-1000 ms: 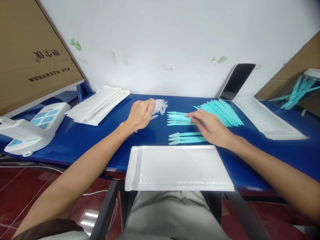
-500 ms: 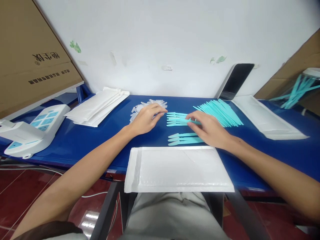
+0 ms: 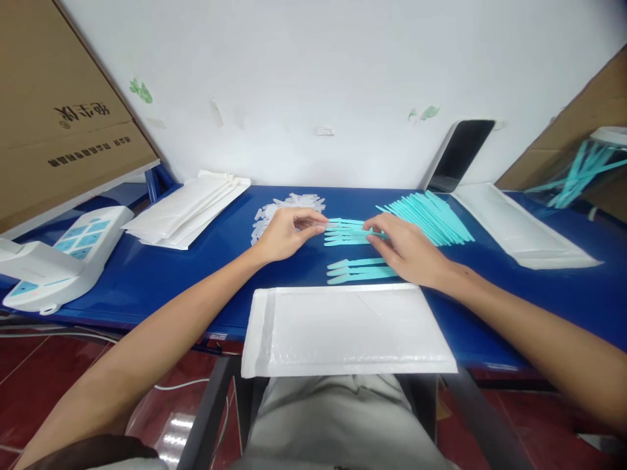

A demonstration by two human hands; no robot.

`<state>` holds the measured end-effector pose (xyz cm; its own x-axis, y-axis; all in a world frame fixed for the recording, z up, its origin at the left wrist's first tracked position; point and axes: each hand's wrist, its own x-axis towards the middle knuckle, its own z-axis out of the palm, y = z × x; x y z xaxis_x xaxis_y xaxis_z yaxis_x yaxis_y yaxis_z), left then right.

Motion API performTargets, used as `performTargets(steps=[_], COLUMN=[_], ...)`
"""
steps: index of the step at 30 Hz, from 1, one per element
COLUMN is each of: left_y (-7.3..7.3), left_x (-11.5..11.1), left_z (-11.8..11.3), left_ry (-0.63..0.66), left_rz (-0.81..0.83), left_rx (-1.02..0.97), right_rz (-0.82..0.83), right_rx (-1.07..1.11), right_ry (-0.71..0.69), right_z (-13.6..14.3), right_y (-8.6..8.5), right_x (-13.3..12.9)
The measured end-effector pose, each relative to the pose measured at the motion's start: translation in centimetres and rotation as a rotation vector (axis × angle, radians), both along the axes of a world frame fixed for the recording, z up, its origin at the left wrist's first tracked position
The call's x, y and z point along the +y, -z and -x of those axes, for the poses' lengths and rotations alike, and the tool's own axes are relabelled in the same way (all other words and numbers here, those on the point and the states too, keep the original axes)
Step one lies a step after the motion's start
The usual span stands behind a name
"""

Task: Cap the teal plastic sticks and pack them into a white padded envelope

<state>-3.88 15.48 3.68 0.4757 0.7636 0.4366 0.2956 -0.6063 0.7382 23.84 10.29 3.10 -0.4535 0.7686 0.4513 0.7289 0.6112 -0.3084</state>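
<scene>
Evidently, in the head view, the left hand (image 3: 283, 236) was pinched nearly closed on a small pale piece (image 3: 332, 224), just beyond the front envelope (image 3: 347, 329) and at the left ends of the upper row of turquoise sticks (image 3: 345, 239). The right hand (image 3: 409, 251) curved over that same row, thumb and forefinger slightly parted and touching the sticks; whether it pinched one could not be told. The lower row of sticks (image 3: 360, 270) lay between the upper row and the front envelope.

The blue table (image 3: 166, 294) stood against a scuffed white wall (image 3: 294, 78), over a red tiled floor (image 3: 29, 365). Beyond the front envelope, a heap of pale pieces (image 3: 298, 201) lay to the left and a fanned stick pile (image 3: 435, 219) to the right. Farther left of it were an envelope stack (image 3: 183, 209), a white and blue power strip (image 3: 98, 238) and a cardboard box (image 3: 63, 85); to its right were another envelope (image 3: 524, 228), a leaning phone (image 3: 465, 153) and a clear container (image 3: 588, 173) holding turquoise sticks.

The front envelope overhung the table's near edge. Blue surface showed between it and the envelope stack, and past its right end, beneath the right forearm.
</scene>
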Motion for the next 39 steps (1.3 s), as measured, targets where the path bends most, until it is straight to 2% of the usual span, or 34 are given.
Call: performTargets(steps=[5,18,27,34,39], left_y=[0.3,0.3,-0.2,-0.7,-0.7], left_x=[0.2,0.1,0.0,-0.7,-1.6], left_z=[0.0,-0.2,0.6,0.0,-1.1], left_ry=[0.026,0.059,0.073,-0.004,0.059], left_rz=[0.085,0.095,-0.163,-0.228,-0.251], left_rx=[-0.061,-0.073,0.136,0.134,0.155], right_rz=[-0.007,-0.017,-0.087,-0.119,-0.074], right_rx=[0.002,-0.021,-0.02,0.005,-0.012], right_ry=[0.011,0.004,-0.007,-0.014,-0.085], right_z=[0.0,0.1,-0.2,0.5,1.4], right_y=[-0.1,-0.3,-0.5,-1.0,-1.0], right_x=[0.0,-0.1,-0.3,-0.9,-1.2])
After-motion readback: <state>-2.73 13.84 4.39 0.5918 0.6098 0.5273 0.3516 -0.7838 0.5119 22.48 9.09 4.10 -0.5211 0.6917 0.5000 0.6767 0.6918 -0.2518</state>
